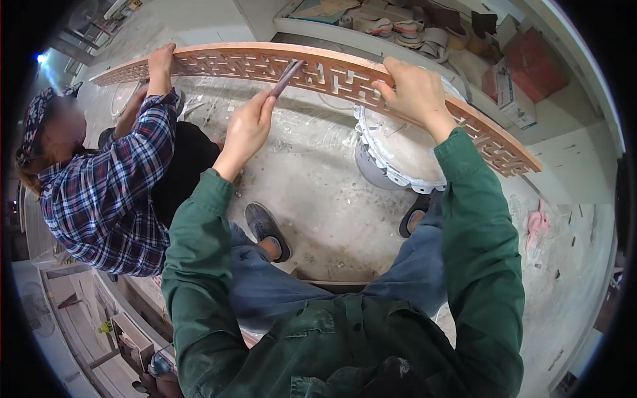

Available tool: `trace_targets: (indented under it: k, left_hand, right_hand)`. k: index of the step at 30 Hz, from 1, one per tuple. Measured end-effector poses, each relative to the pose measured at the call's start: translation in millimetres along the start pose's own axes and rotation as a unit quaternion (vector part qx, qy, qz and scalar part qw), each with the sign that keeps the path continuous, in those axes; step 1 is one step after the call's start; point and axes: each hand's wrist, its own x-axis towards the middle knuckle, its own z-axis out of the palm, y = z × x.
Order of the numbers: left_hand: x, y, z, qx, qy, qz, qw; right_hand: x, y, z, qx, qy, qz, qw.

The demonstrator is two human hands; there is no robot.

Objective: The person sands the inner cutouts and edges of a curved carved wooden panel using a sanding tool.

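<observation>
A long reddish-brown wooden panel with a cut-out lattice pattern (342,78) spans the view from upper left to right. My left hand (249,131) is closed around a thin dark strip-like tool (286,77), whose far end touches the lattice near its middle. My right hand (418,96) grips the panel's upper edge right of centre, with the thumb on the front face. Under the right part of the panel stands a round bucket with a crusted white rim (371,158). At the left, a co-worker's hand (161,61) holds the panel's upper edge.
A co-worker in a plaid shirt (113,179) sits close on the left. Behind the panel, a shelf holds shoes and a white box (514,96). A pink cloth (538,225) lies on the floor at right. A wooden tray (133,341) is at lower left.
</observation>
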Motion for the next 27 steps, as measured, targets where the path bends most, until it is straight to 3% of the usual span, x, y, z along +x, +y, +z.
trace_targets:
  k: [2,6,9,15,27]
  left_hand:
    - [-1,0,-6,-0.134,-0.075,-0.123,0.980]
    - [1,14,-17,-0.353,-0.183,-0.330,0.856]
    - [5,19,-17,-0.419,-0.205,-0.359,0.808]
    - [2,10,-5,-0.479,-0.209,-0.372,0.767]
    - [7,18,-9,-0.463,-0.192,-0.353,0.790]
  right_hand:
    - [-2,1,0,-0.003,0.004,0.001,1.000]
    - [-1,1,1,0.004,-0.029,0.023,0.999]
    - [0,0,-2,0.005,-0.042,0.028,0.999]
    - [-2,1,3,-0.004,-0.018,0.019,1.000]
    - [-1,1,-3,-0.002,-0.039,0.026,0.999]
